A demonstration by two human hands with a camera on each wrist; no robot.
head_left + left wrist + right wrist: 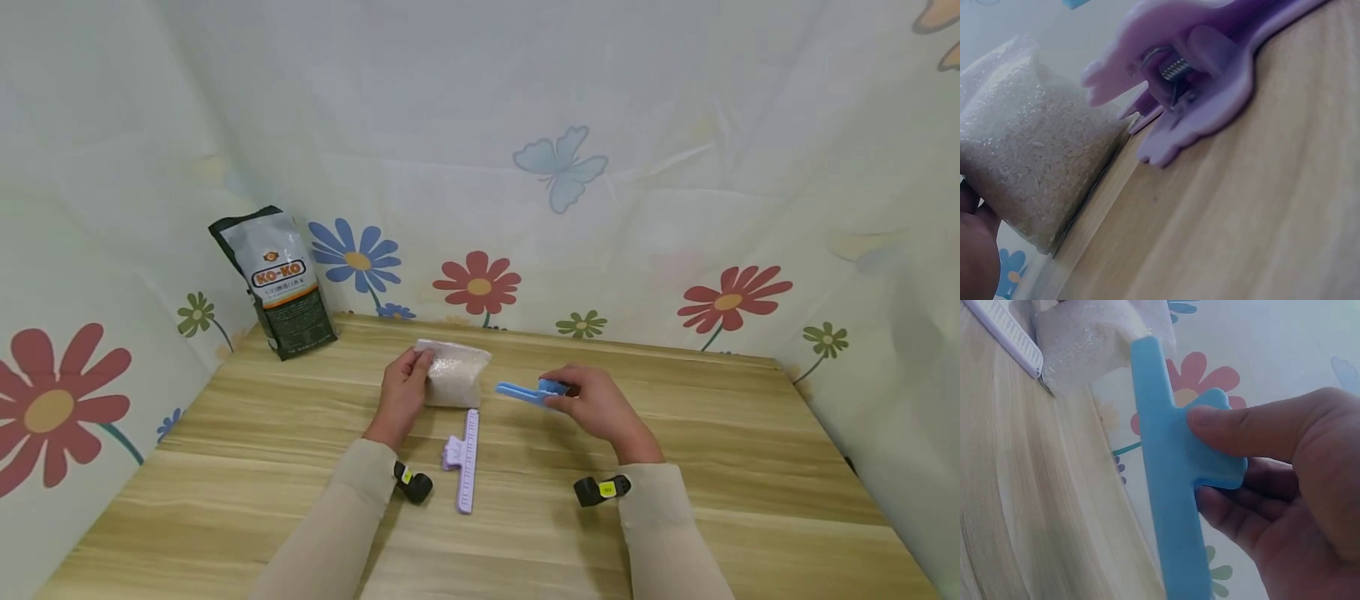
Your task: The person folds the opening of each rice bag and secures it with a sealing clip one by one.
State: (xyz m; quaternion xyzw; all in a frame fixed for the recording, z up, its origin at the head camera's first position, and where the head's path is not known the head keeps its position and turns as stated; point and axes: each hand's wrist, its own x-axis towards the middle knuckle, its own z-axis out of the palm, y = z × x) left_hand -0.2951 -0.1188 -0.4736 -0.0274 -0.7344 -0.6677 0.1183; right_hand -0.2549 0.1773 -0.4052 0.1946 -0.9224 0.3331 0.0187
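In the head view, I see the left hand (403,393) pinching a transparent rice bag (457,379) at its side, and the right hand (600,406) gripping a blue sealing clip (521,392). A purple clip (468,467) lies on the bench (540,533), near the bag. The left wrist view shows the purple clip's metal spring (1175,70). In the right wrist view, the thumb (1241,430) presses the blue clip's handle.

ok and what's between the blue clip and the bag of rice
No object: in the head view, only a narrow strip of bare wooden tabletop shows between the blue clip, held in the right hand, and the bag of rice.
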